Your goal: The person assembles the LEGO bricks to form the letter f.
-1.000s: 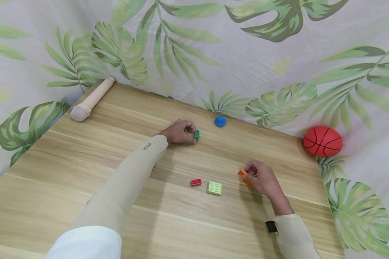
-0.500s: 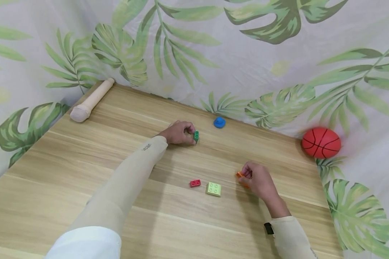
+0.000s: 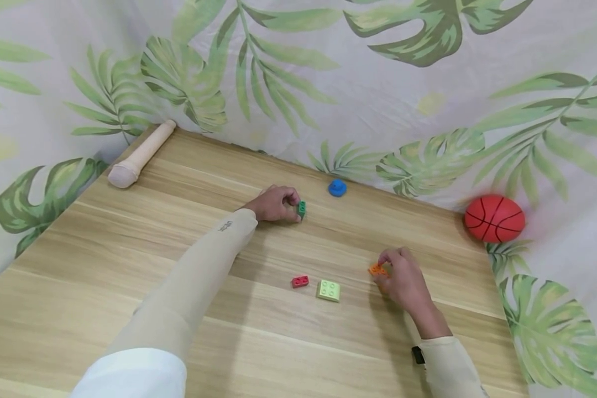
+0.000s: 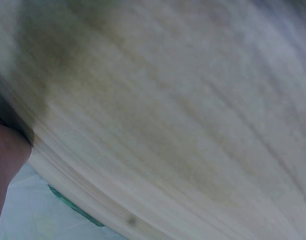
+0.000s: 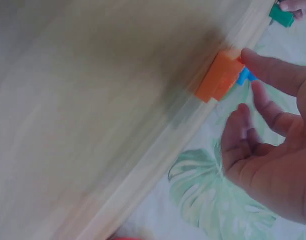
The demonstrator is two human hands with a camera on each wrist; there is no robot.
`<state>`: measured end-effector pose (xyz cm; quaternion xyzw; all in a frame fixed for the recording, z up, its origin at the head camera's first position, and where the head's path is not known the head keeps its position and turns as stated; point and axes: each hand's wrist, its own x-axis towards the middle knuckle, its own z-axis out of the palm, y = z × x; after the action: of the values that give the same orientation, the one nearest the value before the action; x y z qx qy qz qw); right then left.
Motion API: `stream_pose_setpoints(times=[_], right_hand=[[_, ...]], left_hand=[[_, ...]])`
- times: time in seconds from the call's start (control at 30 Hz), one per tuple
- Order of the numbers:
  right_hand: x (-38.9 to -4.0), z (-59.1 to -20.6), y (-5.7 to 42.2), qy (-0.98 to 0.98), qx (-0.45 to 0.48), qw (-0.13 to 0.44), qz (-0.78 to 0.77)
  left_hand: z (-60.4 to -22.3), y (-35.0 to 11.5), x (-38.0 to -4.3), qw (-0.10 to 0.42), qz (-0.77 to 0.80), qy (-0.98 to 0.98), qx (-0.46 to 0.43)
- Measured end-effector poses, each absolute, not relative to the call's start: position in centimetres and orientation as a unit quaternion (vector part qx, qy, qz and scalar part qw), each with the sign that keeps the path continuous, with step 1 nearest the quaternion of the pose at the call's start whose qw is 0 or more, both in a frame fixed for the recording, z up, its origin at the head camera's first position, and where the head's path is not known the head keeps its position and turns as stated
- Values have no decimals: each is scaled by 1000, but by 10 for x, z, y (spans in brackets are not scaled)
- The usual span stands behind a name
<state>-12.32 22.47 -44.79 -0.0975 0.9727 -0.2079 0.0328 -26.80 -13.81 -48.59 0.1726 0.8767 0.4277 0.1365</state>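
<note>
Leaf-printed cloth (image 3: 298, 61) walls in a wood-grain table (image 3: 104, 265) on three sides, in what looks like a screened-off play corner, with toy bricks (image 3: 329, 291) and a ball (image 3: 495, 219) in view; whether this is a home or a studio cannot be told.

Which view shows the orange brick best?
The right wrist view: the orange brick looks largest there, its sides mostly uncovered. The head view shows its top, small and partly hidden by the right hand; the left wrist view lacks it.

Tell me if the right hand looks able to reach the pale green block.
Likely yes: only bare tabletop lies between the right hand, at the orange block, and the pale green block.
</note>
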Motion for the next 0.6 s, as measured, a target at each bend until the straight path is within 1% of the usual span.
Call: stream_pose_setpoints(times=[0.27,0.6], right_hand=[[-124,-451,240,977,-82,75,-183],[-125,-450,242,974,-81,91,-189]], left_hand=[[-484,-140,-267,137,426,877,173],[-485,-140,-268,129,424,878,180]])
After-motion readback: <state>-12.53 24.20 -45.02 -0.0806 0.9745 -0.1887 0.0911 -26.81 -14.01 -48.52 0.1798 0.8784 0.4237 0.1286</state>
